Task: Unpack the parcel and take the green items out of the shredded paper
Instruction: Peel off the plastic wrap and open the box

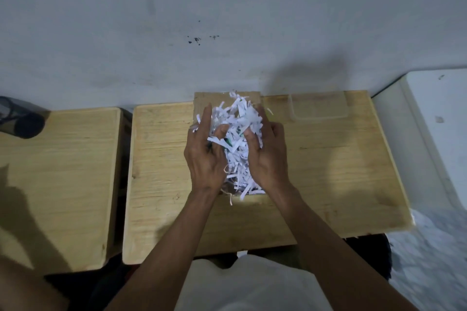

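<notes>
White shredded paper (236, 134) with green flecks between cupped hands

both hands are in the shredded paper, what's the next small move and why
Probably spread the white shredded paper apart with the thumbs. Left hand and right hand cup the heap over the brown cardboard box, and a small green item peeks out between them, still mostly buried.

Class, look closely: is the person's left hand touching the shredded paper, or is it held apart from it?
Touching. The head view shows the left hand cupped against the shredded paper, with white strips lying over its thumb and fingers; no gap shows between them.
</notes>
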The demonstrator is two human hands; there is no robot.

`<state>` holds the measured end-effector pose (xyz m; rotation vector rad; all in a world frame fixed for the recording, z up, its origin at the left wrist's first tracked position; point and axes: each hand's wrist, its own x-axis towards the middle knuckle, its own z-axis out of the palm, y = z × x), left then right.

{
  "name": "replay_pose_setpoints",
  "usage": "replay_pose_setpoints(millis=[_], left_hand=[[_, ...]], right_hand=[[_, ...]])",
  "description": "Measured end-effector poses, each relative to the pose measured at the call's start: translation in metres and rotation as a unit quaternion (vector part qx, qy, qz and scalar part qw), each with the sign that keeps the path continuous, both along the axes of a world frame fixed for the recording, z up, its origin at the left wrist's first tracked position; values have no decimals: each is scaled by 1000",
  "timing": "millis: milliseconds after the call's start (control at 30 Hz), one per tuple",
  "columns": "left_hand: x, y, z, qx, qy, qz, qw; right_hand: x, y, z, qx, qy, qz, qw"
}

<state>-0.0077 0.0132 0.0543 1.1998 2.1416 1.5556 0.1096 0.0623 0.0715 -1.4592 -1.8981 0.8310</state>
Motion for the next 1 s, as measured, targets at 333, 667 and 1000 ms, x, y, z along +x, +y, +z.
replay_pose_setpoints(millis=[333, 667, 1000], left_hand=[[51, 36, 54, 36, -32, -13, 999], [209, 68, 65, 34, -71, -42, 996], [312, 94, 77, 59, -116, 31, 991]], right_hand=[[50, 25, 55, 67, 43, -39, 996], [202, 50, 74, 68, 21, -70, 995], [297, 79, 85, 55, 10, -41, 998]])
